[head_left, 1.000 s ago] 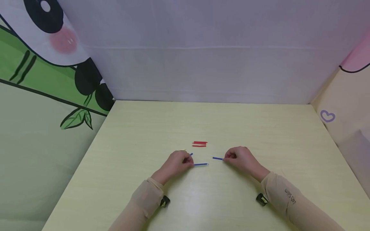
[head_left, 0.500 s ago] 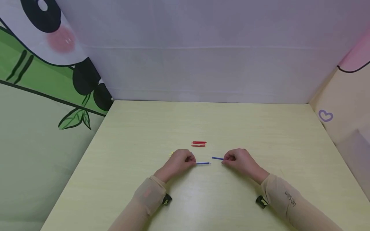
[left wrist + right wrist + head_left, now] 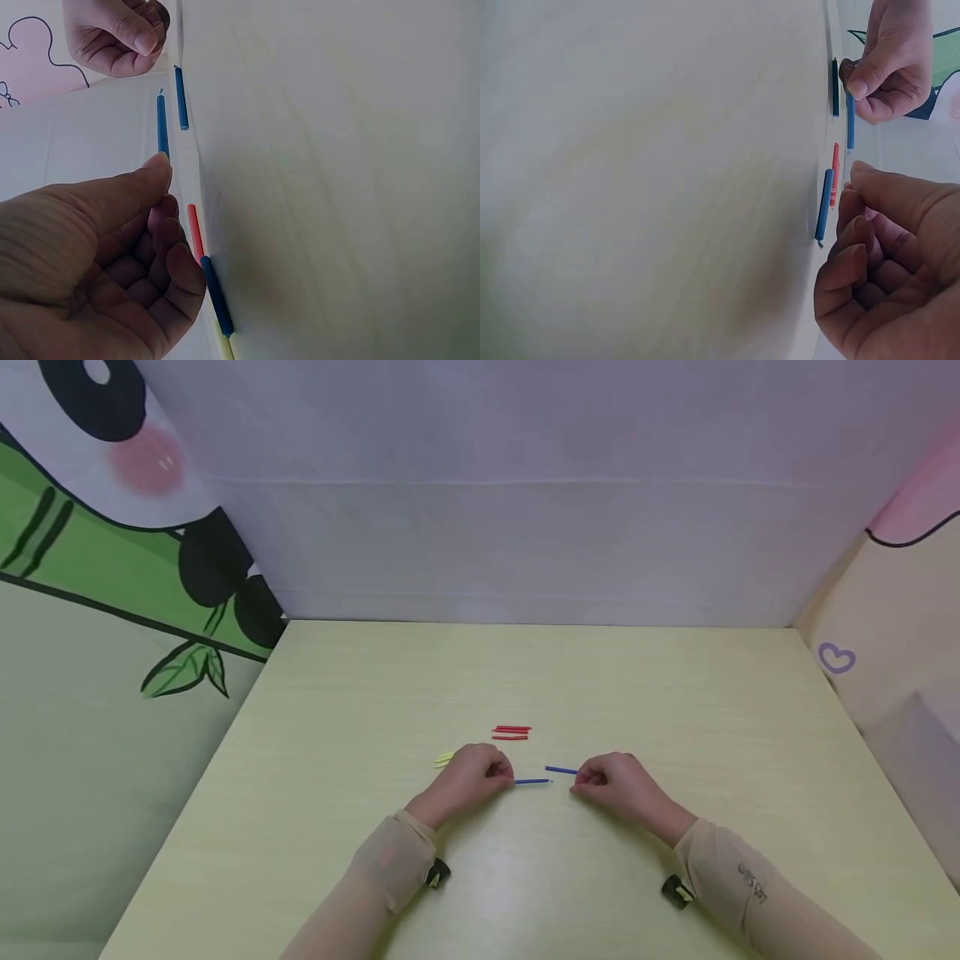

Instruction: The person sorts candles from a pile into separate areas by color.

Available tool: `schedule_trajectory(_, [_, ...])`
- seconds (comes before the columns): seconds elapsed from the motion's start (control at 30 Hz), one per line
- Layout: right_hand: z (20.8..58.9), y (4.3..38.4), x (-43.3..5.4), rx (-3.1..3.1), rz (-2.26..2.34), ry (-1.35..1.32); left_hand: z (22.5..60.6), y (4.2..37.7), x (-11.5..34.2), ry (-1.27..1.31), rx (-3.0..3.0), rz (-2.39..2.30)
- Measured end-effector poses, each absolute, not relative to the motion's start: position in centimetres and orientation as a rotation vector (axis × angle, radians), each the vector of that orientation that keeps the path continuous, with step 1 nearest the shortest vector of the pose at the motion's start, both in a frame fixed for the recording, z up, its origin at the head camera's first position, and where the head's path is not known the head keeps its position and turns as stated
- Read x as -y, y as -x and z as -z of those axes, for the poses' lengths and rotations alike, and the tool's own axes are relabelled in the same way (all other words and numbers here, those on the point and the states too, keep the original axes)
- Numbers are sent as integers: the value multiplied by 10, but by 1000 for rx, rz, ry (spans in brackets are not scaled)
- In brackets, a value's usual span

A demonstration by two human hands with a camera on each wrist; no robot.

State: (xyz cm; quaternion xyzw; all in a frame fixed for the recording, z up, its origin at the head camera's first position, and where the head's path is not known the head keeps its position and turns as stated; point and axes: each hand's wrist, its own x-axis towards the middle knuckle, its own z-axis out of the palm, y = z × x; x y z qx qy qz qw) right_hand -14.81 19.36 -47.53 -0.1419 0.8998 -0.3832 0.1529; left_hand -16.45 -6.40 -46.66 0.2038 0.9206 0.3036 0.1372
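My left hand [image 3: 467, 781] pinches a slim blue candle [image 3: 532, 782] between thumb and fingertips, its wick end pointing right. The left wrist view shows this held candle [image 3: 162, 120] above the table. A second blue candle [image 3: 561, 769] lies on the table beside my right hand [image 3: 618, 785]. That hand's fingers are loosely curled, with nothing visible between them; the right wrist view shows the lying candle [image 3: 825, 206] apart from the fingertips. Another blue candle [image 3: 217, 296] rests on the table near my left fingers, hidden by that hand in the head view.
Several red candles [image 3: 512, 732] lie side by side beyond the hands. Yellow candles [image 3: 444, 760] are partly hidden behind the left hand. The pale wooden table [image 3: 375, 693] ends at a lilac cloth backdrop [image 3: 525, 543].
My left hand has moved right and slightly away with its blue candle, bringing it closer to the lying one. The yellow candles have come more into view. My right hand has shifted slightly nearer.
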Motion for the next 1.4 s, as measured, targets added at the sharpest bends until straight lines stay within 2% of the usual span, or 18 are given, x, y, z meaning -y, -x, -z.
schedule_trajectory(1.4, [479,138,-190,-2544,1143,556,472,183,28,-756,-2647,-858])
